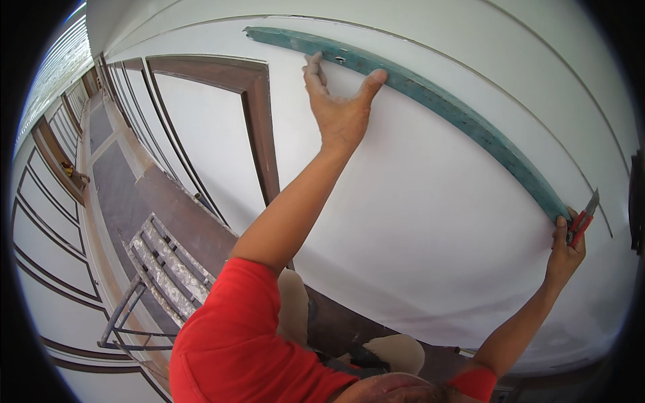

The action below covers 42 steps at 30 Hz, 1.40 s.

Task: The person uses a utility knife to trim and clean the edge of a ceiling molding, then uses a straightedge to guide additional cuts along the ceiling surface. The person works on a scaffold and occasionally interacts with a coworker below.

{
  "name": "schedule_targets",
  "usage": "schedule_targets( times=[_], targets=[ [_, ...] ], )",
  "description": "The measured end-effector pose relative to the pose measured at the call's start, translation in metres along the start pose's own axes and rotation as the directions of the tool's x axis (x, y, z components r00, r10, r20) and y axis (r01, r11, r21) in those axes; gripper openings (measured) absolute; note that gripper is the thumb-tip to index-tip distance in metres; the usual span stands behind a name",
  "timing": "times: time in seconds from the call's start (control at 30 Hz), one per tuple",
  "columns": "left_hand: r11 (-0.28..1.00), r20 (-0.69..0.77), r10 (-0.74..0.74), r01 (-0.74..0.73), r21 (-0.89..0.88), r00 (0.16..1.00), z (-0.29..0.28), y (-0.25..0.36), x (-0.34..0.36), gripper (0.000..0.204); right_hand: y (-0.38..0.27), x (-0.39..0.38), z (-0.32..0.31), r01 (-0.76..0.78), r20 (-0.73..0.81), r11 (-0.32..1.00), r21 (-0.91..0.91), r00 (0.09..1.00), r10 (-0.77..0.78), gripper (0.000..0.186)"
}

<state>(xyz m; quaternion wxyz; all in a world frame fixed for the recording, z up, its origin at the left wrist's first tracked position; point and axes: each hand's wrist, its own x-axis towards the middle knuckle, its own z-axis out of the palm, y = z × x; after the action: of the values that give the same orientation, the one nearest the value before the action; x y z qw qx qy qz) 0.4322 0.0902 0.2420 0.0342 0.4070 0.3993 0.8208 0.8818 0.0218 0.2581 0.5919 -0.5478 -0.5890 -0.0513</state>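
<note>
A long green straightedge (437,107), speckled with marks, lies along the white wall (423,208), appearing curved in the fisheye view. My left hand (339,111) supports it from below toward its left end, fingertips and thumb on the bar. My right hand (564,248) grips its right end and also holds a red utility knife (582,221) with the metal blade pointing up. Thin grooves or lines run along the wall above the bar.
A brown-framed panel (255,121) is left of my hands. A paint-spattered metal scaffold bench (168,262) stands behind me on the covered corridor floor (117,181). Farther along, a person (74,171) is by the opposite wall, with dark-trimmed panels (50,235).
</note>
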Motion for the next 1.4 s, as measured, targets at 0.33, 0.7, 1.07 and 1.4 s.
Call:
schedule_targets(
  times=[0.33,0.7,1.07,1.4],
  targets=[
    [0.956,0.108,0.046,-0.076,0.283,0.993,0.003,-0.008,0.031,0.157,-0.001,0.011,0.013,0.283,-0.11,0.957,-0.055,0.951,-0.288,0.041],
    [0.935,0.153,0.112,-0.156,0.318,0.982,0.003,-0.01,0.034,0.161,0.008,0.009,0.019,0.429,-0.16,0.902,-0.044,0.888,-0.431,0.046],
    [0.946,0.131,0.104,-0.138,0.294,0.986,0.004,-0.01,0.037,0.16,0.006,0.011,0.022,0.436,-0.149,0.879,-0.193,0.873,-0.465,0.042],
    [0.94,0.133,0.095,-0.133,0.315,0.987,0.004,-0.014,0.04,0.162,0.007,0.017,0.024,0.523,-0.147,0.826,-0.209,0.818,-0.555,0.042]
  ],
)
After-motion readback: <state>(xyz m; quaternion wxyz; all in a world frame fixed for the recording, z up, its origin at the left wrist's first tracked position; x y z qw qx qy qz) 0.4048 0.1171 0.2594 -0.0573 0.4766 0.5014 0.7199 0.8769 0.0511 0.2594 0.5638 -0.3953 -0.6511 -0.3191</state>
